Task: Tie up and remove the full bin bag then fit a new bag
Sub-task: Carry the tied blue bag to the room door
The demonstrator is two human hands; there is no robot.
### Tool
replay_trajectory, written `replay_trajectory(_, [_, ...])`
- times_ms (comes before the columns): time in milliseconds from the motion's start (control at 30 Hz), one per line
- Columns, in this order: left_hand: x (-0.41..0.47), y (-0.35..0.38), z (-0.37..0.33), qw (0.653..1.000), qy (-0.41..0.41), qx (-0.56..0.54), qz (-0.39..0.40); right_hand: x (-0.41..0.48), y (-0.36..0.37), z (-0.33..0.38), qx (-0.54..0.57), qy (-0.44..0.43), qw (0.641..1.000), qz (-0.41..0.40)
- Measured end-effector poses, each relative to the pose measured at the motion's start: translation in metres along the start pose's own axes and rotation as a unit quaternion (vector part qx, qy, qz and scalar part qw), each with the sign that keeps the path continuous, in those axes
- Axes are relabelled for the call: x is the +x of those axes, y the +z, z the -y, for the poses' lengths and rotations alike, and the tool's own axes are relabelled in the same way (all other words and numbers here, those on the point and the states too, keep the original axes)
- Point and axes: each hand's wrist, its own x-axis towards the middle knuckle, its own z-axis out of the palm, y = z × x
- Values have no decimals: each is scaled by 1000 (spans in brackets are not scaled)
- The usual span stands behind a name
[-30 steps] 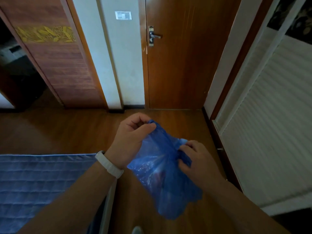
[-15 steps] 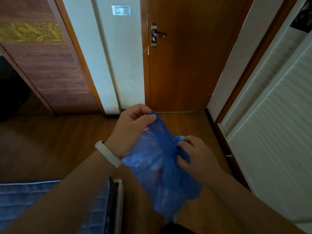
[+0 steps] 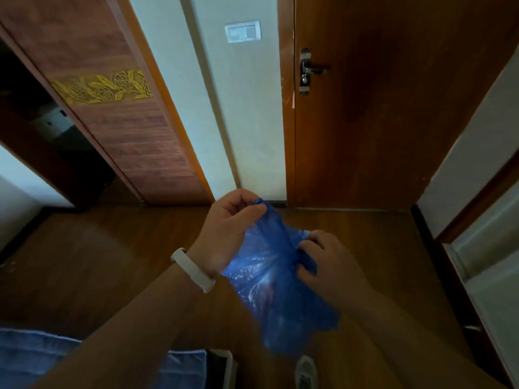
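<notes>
You held the blue bag (image 3: 276, 279) in mid-air: left hand (image 3: 229, 231) pinched its top edge, right hand (image 3: 328, 265) gripped lower right; bag hung downward between them.

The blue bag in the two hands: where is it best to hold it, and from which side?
Grip the blue bag at its gathered top edge, coming from above. The left hand already pinches one bunched corner and the right hand the other, while the thin body hangs limp below, offering nothing firm.

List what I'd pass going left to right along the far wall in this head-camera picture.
Dark doorway → patterned wooden panel → light switch → door handle on the wooden door.
</notes>
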Motion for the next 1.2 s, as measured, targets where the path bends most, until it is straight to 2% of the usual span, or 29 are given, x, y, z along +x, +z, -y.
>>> replay_trajectory(200, [75,11,5,999,11,24,-23,76,5,-44,13,-27,999,9])
replay_trajectory(600, [198,6,44,999,-15,27,-6,156,10,-108,9,-6,1000,-10])
replay_trajectory(933, [363,0,91,999,8,-42,23,267,14,-179,-35,38,999,6])
replay_trajectory(1200, [468,-37,109,997,-6,-74,-31,392,37,-218,-42,10,998,48])
